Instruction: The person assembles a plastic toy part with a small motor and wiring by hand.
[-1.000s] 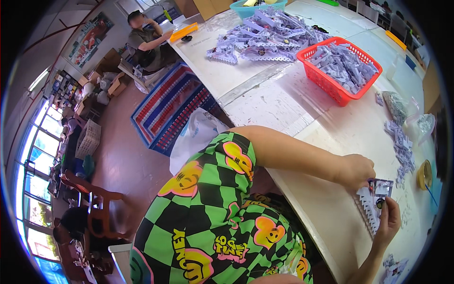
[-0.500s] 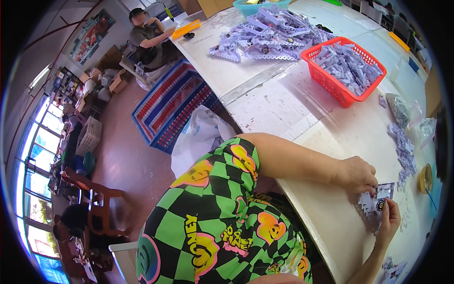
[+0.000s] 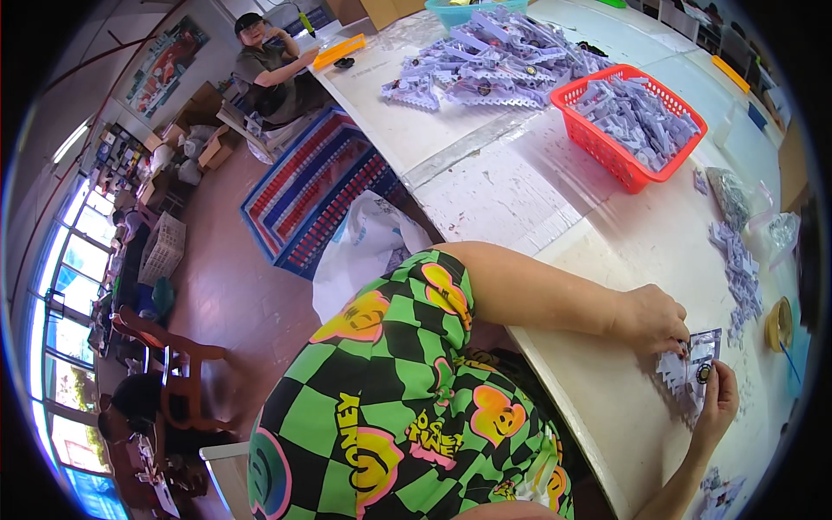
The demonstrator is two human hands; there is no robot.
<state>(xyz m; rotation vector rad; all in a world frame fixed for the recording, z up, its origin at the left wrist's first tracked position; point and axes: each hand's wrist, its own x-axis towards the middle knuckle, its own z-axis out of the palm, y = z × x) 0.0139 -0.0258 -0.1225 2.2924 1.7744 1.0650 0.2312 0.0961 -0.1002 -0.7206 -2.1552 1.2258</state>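
Left hand (image 3: pixel 652 319) and right hand (image 3: pixel 721 394) pinch one grey part (image 3: pixel 672 373); a red basket (image 3: pixel 600 152) holds grey pieces (image 3: pixel 637 121).

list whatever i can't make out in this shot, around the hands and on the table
All in the head view:
Left hand, palm side: hidden by the hand's own back.
Toothed piece, part of it: covered by the right hand.
Red basket, floor: buried under pale parts.
Teal basin, far side: cut off by the top edge.

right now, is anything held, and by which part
A pale jagged piece: the right hand grips its right edge by the black disc; the left hand, its upper left.
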